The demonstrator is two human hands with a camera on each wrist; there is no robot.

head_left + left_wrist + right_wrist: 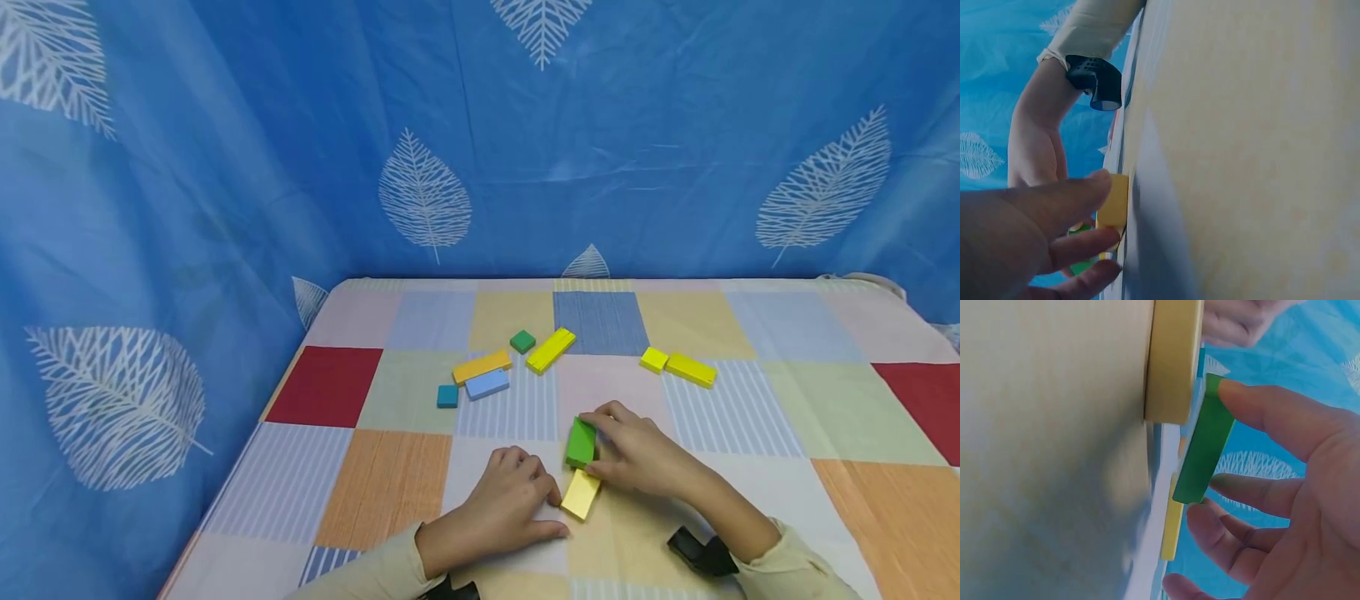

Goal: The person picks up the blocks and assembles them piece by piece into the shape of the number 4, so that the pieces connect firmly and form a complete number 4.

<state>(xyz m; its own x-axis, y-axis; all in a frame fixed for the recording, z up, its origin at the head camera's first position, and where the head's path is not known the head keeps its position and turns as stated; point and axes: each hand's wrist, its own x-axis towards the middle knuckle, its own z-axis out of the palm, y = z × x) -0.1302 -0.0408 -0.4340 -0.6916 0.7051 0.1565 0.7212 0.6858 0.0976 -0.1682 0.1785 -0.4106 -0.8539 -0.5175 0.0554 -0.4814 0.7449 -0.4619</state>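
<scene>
Bright green block (581,442), one, oblong: at the near middle of the counter (324,386), tilted in the right wrist view, grasped by the right hand (637,450), thumb at its near end, fingers at its far end. Pale yellow block (581,496), one, oblong: on the counter, just near of the green one. Left hand (506,504): to its left, grasping nothing, fingers loosely bent, thumb apart, a fingertip at the block's left edge; contact cannot be told. Far left group: blue block (487,384), just near of an orange block (480,367); teal block (447,397), left of the blue; small dark green block (522,342), farther off; long yellow block (551,351), slanting, to its right. Far right pair: small yellow cube (654,360), with an oblong yellow block (691,371) just right of it. Covering: patchwork cloth. Backdrop: blue curtain (660,192), white leaf pattern.
</scene>
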